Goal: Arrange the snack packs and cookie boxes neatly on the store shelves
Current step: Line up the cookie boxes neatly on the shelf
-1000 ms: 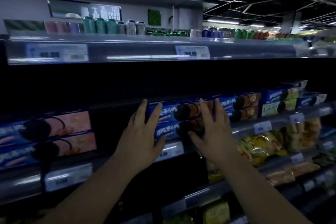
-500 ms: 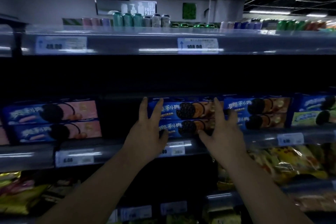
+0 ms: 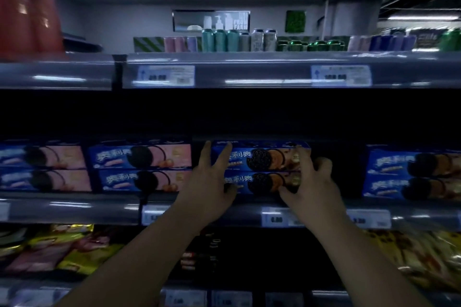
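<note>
The cookie boxes are seen to be of printed cardboard with a glossy coat, on which faint glare is carried. The shelf rail is shown as smooth and grey with a satin sheen, streaked by reflected light; whether it is metal or plastic cannot be told. The price labels appear as paper held behind a clear plastic strip. The snack packs are made of shiny, crinkled plastic film. A metallic shine is shown by the cans.

bare left forearm, bare right forearm
</note>
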Demonstrator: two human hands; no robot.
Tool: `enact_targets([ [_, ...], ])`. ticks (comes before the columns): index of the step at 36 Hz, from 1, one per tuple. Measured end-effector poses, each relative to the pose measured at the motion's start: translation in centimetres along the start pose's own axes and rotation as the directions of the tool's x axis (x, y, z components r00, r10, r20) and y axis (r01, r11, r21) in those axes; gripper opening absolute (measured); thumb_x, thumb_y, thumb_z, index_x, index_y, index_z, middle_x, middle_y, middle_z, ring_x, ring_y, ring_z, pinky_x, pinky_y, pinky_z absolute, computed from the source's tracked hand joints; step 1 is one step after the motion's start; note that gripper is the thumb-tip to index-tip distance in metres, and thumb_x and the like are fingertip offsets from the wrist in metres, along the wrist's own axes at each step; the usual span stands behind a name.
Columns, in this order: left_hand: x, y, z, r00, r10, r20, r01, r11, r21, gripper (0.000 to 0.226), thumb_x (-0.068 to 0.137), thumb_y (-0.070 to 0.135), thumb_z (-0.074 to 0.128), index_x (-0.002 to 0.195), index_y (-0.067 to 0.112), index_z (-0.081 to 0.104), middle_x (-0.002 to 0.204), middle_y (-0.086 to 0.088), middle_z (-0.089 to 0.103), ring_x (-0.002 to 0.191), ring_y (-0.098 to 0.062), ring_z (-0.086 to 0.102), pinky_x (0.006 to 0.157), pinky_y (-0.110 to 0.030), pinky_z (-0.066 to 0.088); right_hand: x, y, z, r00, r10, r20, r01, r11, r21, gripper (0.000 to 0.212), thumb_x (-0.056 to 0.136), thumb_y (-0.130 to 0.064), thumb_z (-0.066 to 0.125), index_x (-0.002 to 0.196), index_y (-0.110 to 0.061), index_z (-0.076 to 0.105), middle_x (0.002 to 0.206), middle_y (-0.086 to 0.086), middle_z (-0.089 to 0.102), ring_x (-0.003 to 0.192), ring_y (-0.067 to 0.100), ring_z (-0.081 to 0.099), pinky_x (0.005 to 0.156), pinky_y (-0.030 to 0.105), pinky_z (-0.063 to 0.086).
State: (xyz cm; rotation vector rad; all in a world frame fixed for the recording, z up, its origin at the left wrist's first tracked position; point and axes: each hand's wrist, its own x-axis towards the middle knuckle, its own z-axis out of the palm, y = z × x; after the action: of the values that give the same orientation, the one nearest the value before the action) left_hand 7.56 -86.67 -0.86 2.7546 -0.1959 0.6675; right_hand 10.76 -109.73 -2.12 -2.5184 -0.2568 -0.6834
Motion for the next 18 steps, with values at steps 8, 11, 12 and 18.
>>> enact_targets([
  [8,-1.0,-1.9,-1.0,0.962,0.141,-0.232,-0.056,0.939,0.339,0.084,0.077,0.045,0.068,0.149,0.020,0.032,0.152,-0.021,0.034,0.124,-0.044,0.042,0.094,-0.057,0.045,-0.3,-4.2,2.4,0.973,-0.215,-0.089,0.181,0.941,-0.286,0.112,0.073,-0.074,0.061,0.155,-0.037,-0.005,0.161,0.013,-0.018,0.145,0.045,-0.015,0.113,0.063,-0.003],
  [11,-0.5,-2.3,-1.3,0.954,0.222,-0.203,-0.133,0.917,0.377,0.088,0.073,0.037,0.075,0.148,0.018,0.034,0.152,-0.019,0.035,0.130,-0.042,0.038,0.099,-0.059,0.042,0.4,-5.8,3.0,0.972,-0.232,-0.030,0.213,0.931,-0.297,0.111,0.075,-0.074,0.058,0.152,-0.040,-0.015,0.160,0.010,-0.027,0.142,0.045,-0.028,0.112,0.065,-0.011],
  [12,-0.3,-2.4,-1.3,0.954,0.236,-0.187,-0.147,0.908,0.393,0.087,0.072,0.034,0.075,0.148,0.017,0.035,0.151,-0.019,0.037,0.131,-0.042,0.039,0.100,-0.059,0.041,0.8,-6.1,3.1,0.978,-0.209,0.003,0.200,0.932,-0.303,0.109,0.077,-0.073,0.056,0.151,-0.041,-0.018,0.159,0.008,-0.030,0.140,0.045,-0.031,0.112,0.066,-0.012],
  [18,0.4,-3.6,-0.9,0.953,0.265,-0.144,-0.183,0.888,0.422,0.086,0.073,0.035,0.076,0.147,0.015,0.037,0.143,-0.018,0.047,0.131,-0.042,0.042,0.102,-0.056,0.039,1.4,-6.4,3.2,0.984,-0.167,0.067,0.180,0.929,-0.322,0.096,0.083,-0.067,0.054,0.153,-0.038,-0.006,0.164,0.007,-0.007,0.144,0.044,-0.022,0.113,0.067,-0.007],
])
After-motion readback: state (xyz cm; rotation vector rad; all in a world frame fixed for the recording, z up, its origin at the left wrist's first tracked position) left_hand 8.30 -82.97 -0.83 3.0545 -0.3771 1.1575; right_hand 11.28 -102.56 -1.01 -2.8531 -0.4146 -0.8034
